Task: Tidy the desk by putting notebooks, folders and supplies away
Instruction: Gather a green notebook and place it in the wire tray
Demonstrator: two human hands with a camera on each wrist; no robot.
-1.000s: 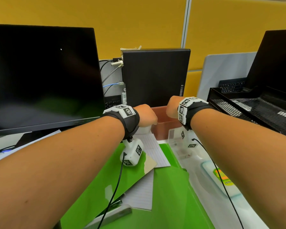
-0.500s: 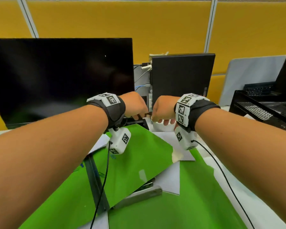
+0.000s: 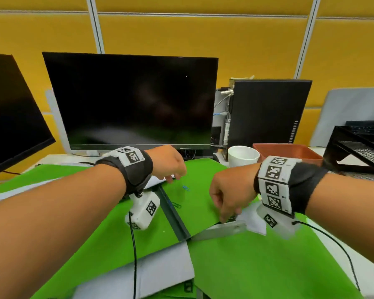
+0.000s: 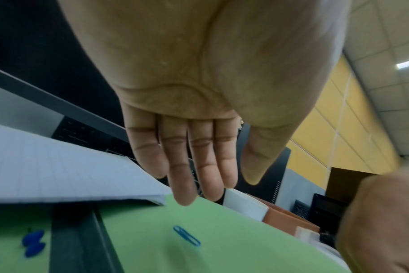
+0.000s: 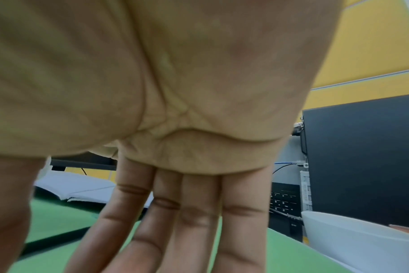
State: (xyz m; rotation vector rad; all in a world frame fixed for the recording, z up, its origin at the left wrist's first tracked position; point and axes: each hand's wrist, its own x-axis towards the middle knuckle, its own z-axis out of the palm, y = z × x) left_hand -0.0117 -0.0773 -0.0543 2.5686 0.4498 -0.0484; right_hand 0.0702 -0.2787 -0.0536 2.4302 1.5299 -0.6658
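Observation:
An open green folder (image 3: 203, 203) with a dark spine (image 3: 173, 214) covers the desk in front of me. Two blue paper clips (image 3: 186, 188) lie on it, one showing clearly in the left wrist view (image 4: 187, 238). A lined notebook page (image 4: 70, 175) lies at the folder's far left. My left hand (image 3: 173, 175) hovers over that page's corner, fingers (image 4: 208, 175) straight, holding nothing. My right hand (image 3: 227, 216) reaches down to the folder's right edge with straight fingers (image 5: 194, 230), also empty.
A white mug (image 3: 243, 156) and a brown tray (image 3: 287, 151) stand just behind the folder. Further right is a black mesh rack (image 3: 358, 147). A monitor (image 3: 134, 100) and a PC tower (image 3: 268, 111) close off the back. Loose white sheets (image 3: 164, 268) lie near me.
Both hands have pulled back from the mug and tray and spread apart over the green folder. Their fingers, curled before, are now straight. The right hand has dropped lower.

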